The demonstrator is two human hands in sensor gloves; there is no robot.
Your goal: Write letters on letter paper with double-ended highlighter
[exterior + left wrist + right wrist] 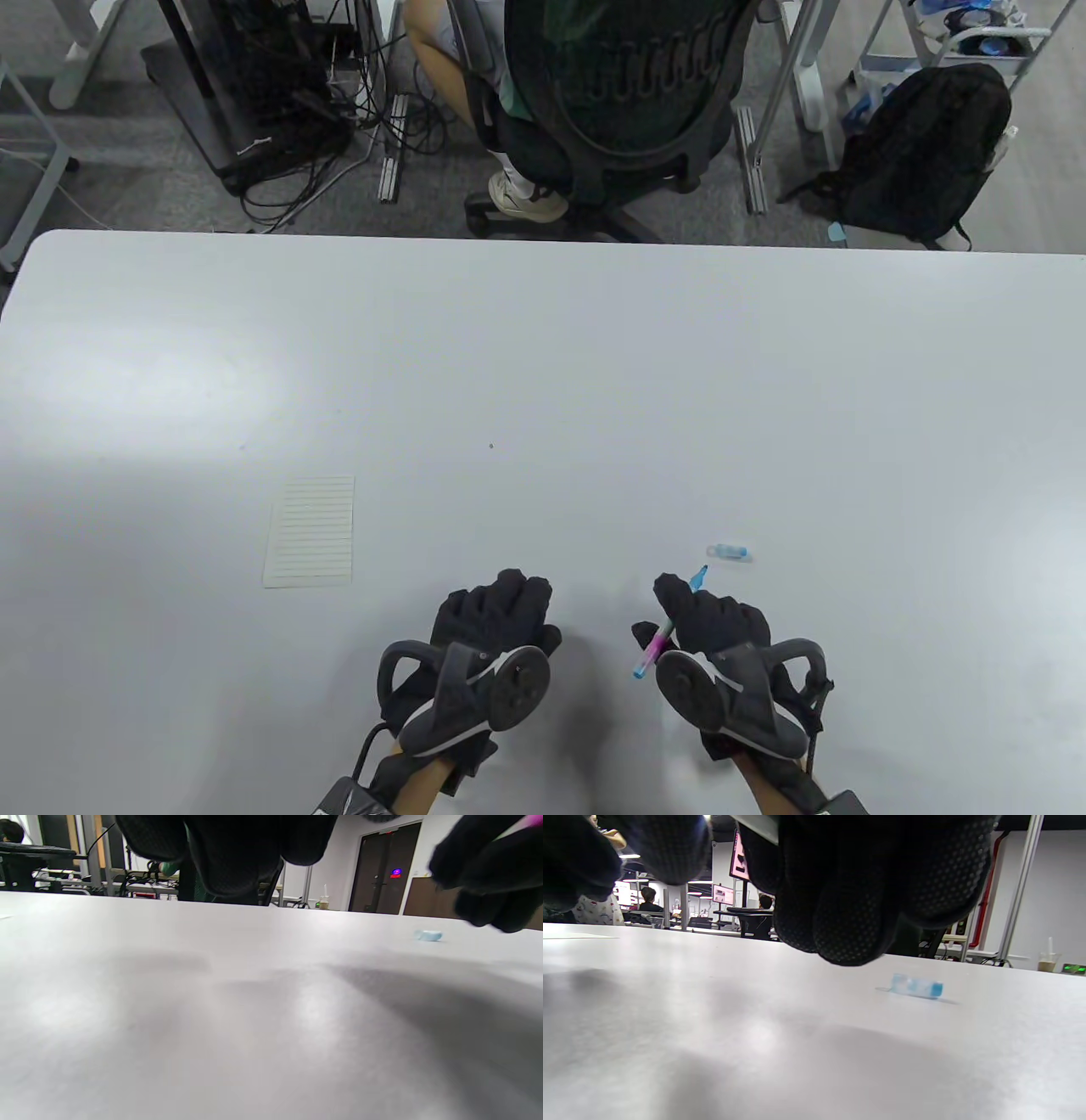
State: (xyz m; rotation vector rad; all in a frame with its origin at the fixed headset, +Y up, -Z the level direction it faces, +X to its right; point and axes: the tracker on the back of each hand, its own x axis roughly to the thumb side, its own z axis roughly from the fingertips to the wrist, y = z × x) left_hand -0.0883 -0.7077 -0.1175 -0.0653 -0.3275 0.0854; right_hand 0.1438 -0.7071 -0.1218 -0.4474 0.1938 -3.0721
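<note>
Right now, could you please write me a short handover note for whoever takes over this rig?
Right hand: grips the highlighter, blue tip uncovered and pointing away.
Left hand: fingers curled, holding nothing.
Cap lies on the table, just beyond the right hand.
Letter paper lies to the left of both hands, with no writing visible.
Done: one end uncapped. Left: bring pen to paper and write the letters.

No legible text, label, brand or number appears in any view. The letter paper on the bench carries ruled lines only, with no writing visible. A red-and-blue lit sign beside the dark door is too blurred to read.
</note>
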